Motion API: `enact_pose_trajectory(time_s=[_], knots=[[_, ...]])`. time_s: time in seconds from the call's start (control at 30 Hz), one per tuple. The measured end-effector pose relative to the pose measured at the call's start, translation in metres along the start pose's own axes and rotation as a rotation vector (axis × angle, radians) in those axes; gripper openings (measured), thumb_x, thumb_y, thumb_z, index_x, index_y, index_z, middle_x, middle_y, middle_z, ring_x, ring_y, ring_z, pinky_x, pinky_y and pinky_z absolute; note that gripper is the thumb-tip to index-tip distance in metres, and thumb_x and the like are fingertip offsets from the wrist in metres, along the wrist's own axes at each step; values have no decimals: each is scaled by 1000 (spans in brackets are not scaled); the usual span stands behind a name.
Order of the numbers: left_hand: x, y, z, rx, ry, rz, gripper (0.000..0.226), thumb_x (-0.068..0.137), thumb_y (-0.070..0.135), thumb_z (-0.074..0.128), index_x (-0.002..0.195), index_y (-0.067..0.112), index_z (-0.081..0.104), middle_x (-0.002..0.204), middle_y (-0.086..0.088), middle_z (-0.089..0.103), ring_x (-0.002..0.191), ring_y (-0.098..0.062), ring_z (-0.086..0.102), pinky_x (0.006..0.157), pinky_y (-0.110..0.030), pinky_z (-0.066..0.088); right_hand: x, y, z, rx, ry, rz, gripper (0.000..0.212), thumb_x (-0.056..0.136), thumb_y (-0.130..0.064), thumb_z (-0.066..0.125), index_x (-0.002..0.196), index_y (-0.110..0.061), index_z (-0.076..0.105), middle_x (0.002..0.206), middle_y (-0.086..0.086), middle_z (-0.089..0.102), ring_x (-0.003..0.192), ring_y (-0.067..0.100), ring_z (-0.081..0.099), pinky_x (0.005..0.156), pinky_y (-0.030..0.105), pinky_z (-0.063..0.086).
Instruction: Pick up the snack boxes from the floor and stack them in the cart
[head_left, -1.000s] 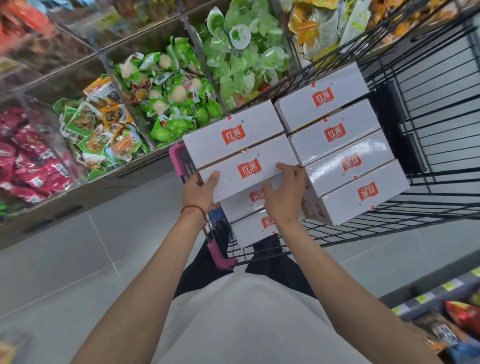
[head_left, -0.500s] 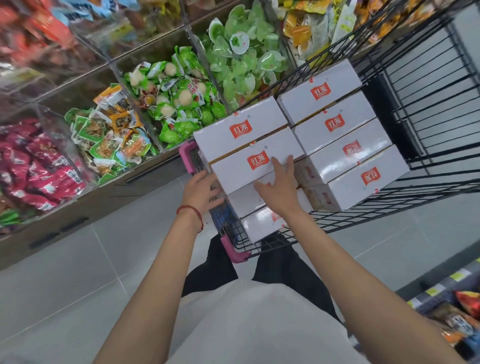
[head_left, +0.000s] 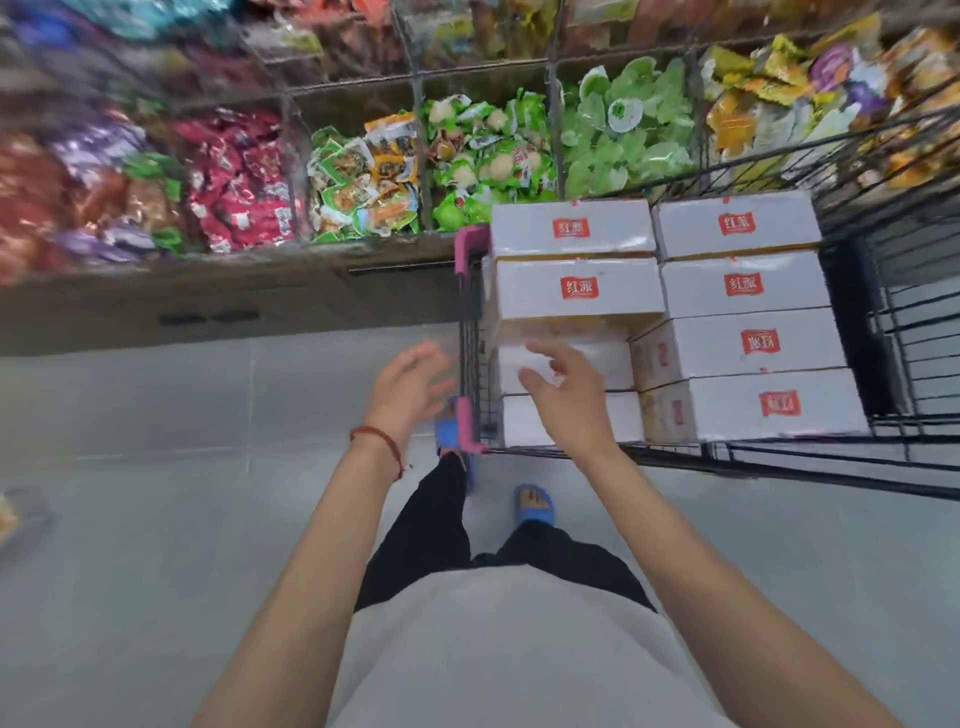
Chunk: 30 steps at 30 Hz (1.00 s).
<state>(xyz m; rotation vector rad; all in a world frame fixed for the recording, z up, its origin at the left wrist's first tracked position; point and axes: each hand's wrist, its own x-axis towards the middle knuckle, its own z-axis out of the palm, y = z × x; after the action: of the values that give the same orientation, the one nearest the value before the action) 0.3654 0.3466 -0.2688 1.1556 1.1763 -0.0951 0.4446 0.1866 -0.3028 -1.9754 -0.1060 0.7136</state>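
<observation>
Now | head view: my hands are both empty, fingers loosely spread | left hand beside the cart corner, right hand over the near column | snack boxes sit in the cart, two columns of four | risk: a careless brush from my right hand could knock that column askew.

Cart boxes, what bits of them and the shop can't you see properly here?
- Head view: the right hand covers the label on the third box down, handle-side stack.
- Head view: the cart has its far end cut off by the right edge.
- Head view: motion blur smears the shelf packets at left; wording unreadable.
</observation>
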Motion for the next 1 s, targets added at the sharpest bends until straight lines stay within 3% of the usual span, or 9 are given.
enact_pose_trajectory(time_s=[0.1, 0.17, 0.2, 0.3, 0.57, 0.63, 0.77, 0.87, 1.0], knots=[[-37, -22, -28, -80, 77, 20, 19, 102, 17, 55, 121, 20, 58, 123, -3, 64, 101, -22, 65, 78, -24, 49, -26, -7, 11, -18, -88, -34, 32, 100, -18, 64, 131, -23, 64, 129, -11, 56, 123, 10, 52, 102, 21, 41], [-60, -38, -52, -126, 138, 55, 15, 101, 16, 58, 115, 22, 62, 121, -2, 66, 96, -18, 68, 81, -25, 51, -42, -15, 24, -28, -149, -61, 32, 100, -18, 63, 131, -21, 65, 129, -10, 58, 118, 7, 53, 90, 9, 43], [-71, -46, -64, -154, 167, 67, 15, 100, 17, 60, 113, 22, 63, 121, -2, 68, 97, -16, 69, 84, -27, 52, -50, -20, 32, -27, -187, -75, 32, 100, -17, 63, 132, -19, 65, 128, -10, 60, 116, 7, 54, 90, 9, 45], [-97, -75, -105, -216, 251, 80, 18, 100, 19, 59, 117, 22, 63, 127, -4, 68, 109, -22, 69, 94, -34, 52, -74, -30, 67, -72, -304, -128, 32, 100, -17, 64, 132, -19, 66, 129, -7, 64, 116, 8, 57, 100, 28, 50], [-151, -147, -224, -444, 418, 78, 17, 97, 21, 63, 114, 23, 67, 123, -2, 70, 109, -21, 70, 100, -39, 51, -153, -49, 196, -226, -525, -248, 30, 98, -14, 67, 128, -17, 67, 122, -5, 66, 110, 16, 64, 94, 30, 50], [-171, -183, -293, -510, 447, 68, 14, 97, 20, 63, 110, 25, 66, 123, -2, 71, 109, -22, 70, 100, -39, 51, -199, -51, 265, -277, -587, -275, 29, 98, -15, 67, 127, -17, 67, 125, -5, 67, 112, 14, 63, 93, 24, 49], [-190, -201, -346, -514, 511, 81, 13, 97, 20, 64, 107, 28, 67, 121, -1, 71, 104, -17, 70, 96, -35, 52, -230, -55, 308, -275, -630, -266, 27, 99, -14, 65, 126, -18, 68, 122, -6, 67, 103, 6, 63, 73, 1, 44], [-210, -228, -410, -571, 584, 76, 14, 97, 19, 63, 109, 24, 66, 121, -3, 70, 104, -19, 70, 92, -32, 51, -272, -62, 368, -276, -721, -245, 24, 100, -15, 63, 123, -23, 66, 123, -9, 65, 100, -2, 60, 69, 1, 45], [-230, -256, -471, -641, 668, 89, 13, 98, 21, 61, 106, 28, 67, 120, -1, 70, 106, -18, 70, 90, -31, 52, -309, -71, 432, -319, -821, -264, 24, 100, -22, 63, 123, -30, 65, 127, -15, 66, 106, 0, 63, 71, 8, 46]])
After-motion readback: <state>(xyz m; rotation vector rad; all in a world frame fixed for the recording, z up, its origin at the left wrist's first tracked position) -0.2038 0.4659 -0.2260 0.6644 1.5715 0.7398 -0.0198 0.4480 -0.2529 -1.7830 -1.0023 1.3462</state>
